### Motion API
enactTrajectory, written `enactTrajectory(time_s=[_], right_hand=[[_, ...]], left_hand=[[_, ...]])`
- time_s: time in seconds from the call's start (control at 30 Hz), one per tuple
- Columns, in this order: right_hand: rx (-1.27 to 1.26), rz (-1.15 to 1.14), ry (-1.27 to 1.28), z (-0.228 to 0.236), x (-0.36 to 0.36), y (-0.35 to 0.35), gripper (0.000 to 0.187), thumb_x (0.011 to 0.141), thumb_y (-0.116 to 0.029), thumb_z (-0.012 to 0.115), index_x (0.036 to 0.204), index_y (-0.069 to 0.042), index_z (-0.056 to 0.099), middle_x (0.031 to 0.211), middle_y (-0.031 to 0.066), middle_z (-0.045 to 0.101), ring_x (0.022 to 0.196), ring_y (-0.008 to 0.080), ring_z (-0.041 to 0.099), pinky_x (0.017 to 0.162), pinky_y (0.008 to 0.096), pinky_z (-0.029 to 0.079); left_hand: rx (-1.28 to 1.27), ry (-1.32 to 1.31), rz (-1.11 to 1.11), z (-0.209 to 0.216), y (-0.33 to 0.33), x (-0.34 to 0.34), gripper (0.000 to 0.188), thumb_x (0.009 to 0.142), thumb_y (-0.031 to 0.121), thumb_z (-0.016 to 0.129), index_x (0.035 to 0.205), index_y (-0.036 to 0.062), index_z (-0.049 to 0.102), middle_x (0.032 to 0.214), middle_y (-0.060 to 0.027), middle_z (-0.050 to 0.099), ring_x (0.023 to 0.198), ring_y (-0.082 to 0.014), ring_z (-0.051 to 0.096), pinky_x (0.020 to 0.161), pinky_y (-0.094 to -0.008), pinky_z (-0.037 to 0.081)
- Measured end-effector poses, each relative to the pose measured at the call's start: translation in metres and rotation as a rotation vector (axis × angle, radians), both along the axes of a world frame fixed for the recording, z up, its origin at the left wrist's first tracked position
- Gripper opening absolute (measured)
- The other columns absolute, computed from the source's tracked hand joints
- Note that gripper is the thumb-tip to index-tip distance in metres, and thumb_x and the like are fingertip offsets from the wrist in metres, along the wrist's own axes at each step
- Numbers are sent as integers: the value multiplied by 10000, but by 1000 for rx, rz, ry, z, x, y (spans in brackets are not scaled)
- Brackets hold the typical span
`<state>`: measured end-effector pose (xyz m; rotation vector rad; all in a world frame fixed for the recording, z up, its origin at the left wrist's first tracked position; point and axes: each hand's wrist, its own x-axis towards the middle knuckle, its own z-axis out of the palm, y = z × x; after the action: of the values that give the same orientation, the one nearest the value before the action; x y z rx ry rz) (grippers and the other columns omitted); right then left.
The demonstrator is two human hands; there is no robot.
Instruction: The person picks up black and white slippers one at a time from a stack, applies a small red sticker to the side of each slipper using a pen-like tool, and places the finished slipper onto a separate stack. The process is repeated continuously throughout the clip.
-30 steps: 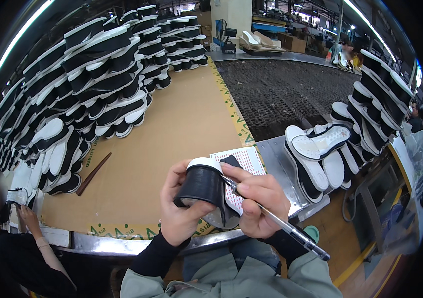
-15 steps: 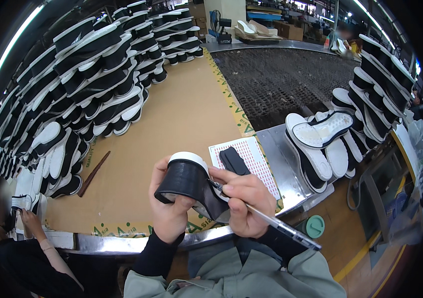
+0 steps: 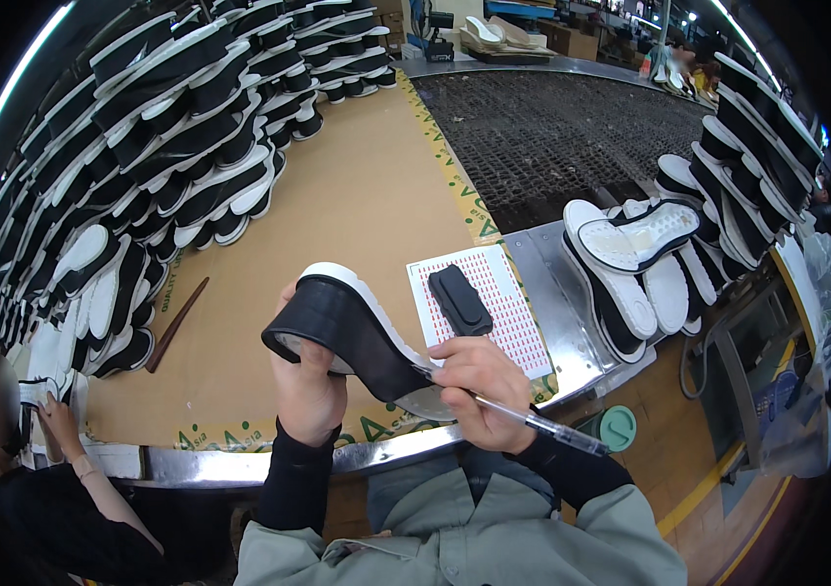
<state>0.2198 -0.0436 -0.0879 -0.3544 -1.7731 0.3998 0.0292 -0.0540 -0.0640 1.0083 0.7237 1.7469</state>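
Observation:
My left hand [image 3: 310, 396] is wrapped round the heel end of a black wedge shoe sole [image 3: 342, 317] with a white upper edge. The sole is raised over the near part of the table and tilted, its narrower end down to the right. In my right hand [image 3: 486, 389] is a slim pen [image 3: 562, 435] with a clear barrel. Its tip meets the white edge of the sole close to that lower end, and my fingers hide part of it. A black oblong block [image 3: 460, 299] lies on a white sheet with rows of small red marks [image 3: 518, 322] beyond my right hand.
High stacks of black-and-white soles [image 3: 181, 127] fill the left side; more soles [image 3: 621, 278] are piled on the right. A brown strip [image 3: 178, 324] lies on the papered table [image 3: 337, 186]. Another person's hand [image 3: 59, 422] works at the left. A green-lidded cup [image 3: 618, 428] stands below the right edge.
The sole has turned so that its long side faces me, and it has shifted left with my left hand. The pen has moved along the white edge toward the lower end.

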Motion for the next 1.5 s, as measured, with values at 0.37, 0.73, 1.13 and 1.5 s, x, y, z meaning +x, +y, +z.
enactTrajectory(time_s=[0.37,0.73,1.13,1.5], right_hand=[[90,44,29,25,-9,19,219,893,-201,674,927,13,644,816,122,649,890,349,652,769,396,513],[-66,-13,-235,1,36,-4,149,772,-34,742,869,4,634,800,123,623,900,332,643,742,361,514],[2,-36,-200,3,23,-6,160,760,11,728,867,4,610,801,132,602,871,348,640,734,376,523],[-330,-149,48,19,79,-6,256,954,-176,586,1066,45,649,905,136,691,837,198,660,756,308,519]], left_hand=[[21,-20,-97,-12,5,-12,864,764,511,760,1383,58,363,1256,-77,550,1165,-204,556,991,-382,460],[76,-72,-129,-34,17,-21,764,854,518,633,1414,71,368,1330,-78,531,1212,-228,540,1022,-412,447],[52,-75,-179,-40,24,-30,728,879,570,555,1396,79,408,1314,-81,558,1198,-228,559,1017,-419,460],[165,-375,-589,-29,39,-41,617,942,522,509,1361,76,433,1157,-73,595,1024,-228,608,863,-411,498]])
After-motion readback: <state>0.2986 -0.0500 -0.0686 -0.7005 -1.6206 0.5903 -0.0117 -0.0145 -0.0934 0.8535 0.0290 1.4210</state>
